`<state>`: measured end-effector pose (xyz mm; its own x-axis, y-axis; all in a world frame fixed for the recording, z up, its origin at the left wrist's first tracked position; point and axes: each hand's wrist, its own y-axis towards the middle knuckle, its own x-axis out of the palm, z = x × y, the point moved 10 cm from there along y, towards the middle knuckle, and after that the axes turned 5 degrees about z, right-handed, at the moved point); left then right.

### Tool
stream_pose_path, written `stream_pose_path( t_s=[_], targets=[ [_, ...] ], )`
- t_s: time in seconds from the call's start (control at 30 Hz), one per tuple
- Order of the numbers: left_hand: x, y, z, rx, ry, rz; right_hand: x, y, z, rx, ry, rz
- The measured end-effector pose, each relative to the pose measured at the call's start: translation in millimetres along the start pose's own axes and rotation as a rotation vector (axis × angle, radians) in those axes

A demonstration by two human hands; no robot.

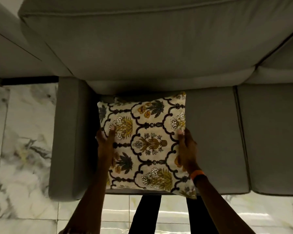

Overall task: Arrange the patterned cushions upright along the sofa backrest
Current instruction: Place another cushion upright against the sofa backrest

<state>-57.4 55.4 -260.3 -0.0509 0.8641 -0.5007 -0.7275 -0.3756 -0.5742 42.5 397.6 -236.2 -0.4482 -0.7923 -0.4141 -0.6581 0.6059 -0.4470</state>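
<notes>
A cream cushion (147,142) with a dark trellis and yellow and grey flower print lies over the left end of the grey sofa seat (210,135). Its far edge is close to the foot of the backrest (150,48). My left hand (106,141) grips its left edge, thumb on the printed face. My right hand (187,149) grips its right edge, with an orange band on that wrist. A second patterned edge (123,99) shows just behind the cushion's far left corner; most of it is hidden.
The grey armrest (66,137) stands close on the left of the cushion. More seat cushions run to the right. White marbled floor tiles (24,149) lie to the left and below. My dark-trousered legs (145,215) stand at the sofa's front edge.
</notes>
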Motion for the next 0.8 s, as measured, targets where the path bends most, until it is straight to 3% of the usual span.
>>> stream_pose_path(
  t_s=[0.13,0.27,0.37,0.53,0.7,0.8],
  targets=[
    [4.6,3.6,13.6,-0.039,-0.141,-0.084,-1.8,15.7,-12.6,-0.006,0.012,-0.097],
    [51.5,-51.7,89.3,0.178,-0.275,-0.164,-60.6,44.1,-15.9,0.003,0.262,-0.061],
    [118.7,-93.8,136.6,0.324,-0.24,-0.182,-137.4,74.9,-18.6,0.027,0.4,0.01],
    [270.3,-169.9,193.6,0.482,-0.196,-0.372,-269.4,150.3,-5.3,0.001,0.527,0.11],
    [387.5,-200.8,223.9,0.574,-0.167,-0.432,-365.0,225.9,11.3,-0.075,0.463,0.164],
    [439.8,-191.5,208.0,0.564,-0.066,-0.503,-383.9,268.5,28.6,-0.124,0.344,0.064]
  ],
)
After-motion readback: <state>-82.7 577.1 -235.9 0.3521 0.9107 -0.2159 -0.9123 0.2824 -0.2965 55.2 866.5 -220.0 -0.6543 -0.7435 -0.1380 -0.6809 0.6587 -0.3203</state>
